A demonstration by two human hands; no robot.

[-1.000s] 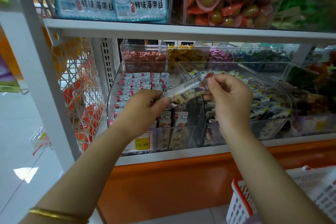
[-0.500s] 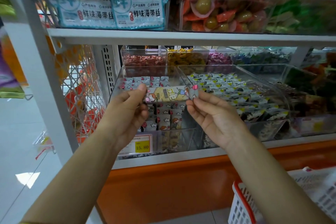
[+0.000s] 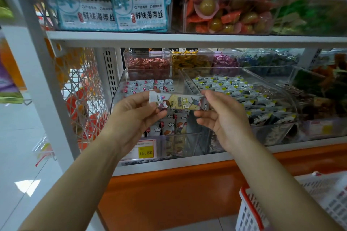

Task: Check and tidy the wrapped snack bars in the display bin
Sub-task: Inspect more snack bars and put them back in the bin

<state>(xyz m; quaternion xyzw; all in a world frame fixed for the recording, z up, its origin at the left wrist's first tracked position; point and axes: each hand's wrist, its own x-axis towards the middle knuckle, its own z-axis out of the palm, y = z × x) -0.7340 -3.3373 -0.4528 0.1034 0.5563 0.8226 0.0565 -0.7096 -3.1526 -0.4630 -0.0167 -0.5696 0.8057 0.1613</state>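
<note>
I hold one long wrapped snack bar point(image 3: 178, 101) with a cartoon girl and a yellow patch on its shiny wrapper. My left hand point(image 3: 131, 116) pinches the left end of it between thumb and fingers. My right hand point(image 3: 223, 120) pinches the right end the same way. The snack bar lies sideways, flat across, with its picture side facing me. It is up in the air, just in front of the clear plastic display bin point(image 3: 116, 92) and a bit higher than the bin's front wall. Inside the display bin, more wrapped bars point(image 3: 146, 85) like this one lie in rows at the back. Some stand on end near the front, below my fingers. A small yellow price tag point(image 3: 146, 153) sits on the front of the bin, under my left hand. Just beside it on the right is another clear bin point(image 3: 262, 73), full of little black, white and yellow packets. Above both bins runs a white shelf board point(image 3: 187, 40), and blue seaweed packs point(image 3: 142, 5) stand on it. Low on the right is a red and white plastic basket point(image 3: 249, 210).
</note>
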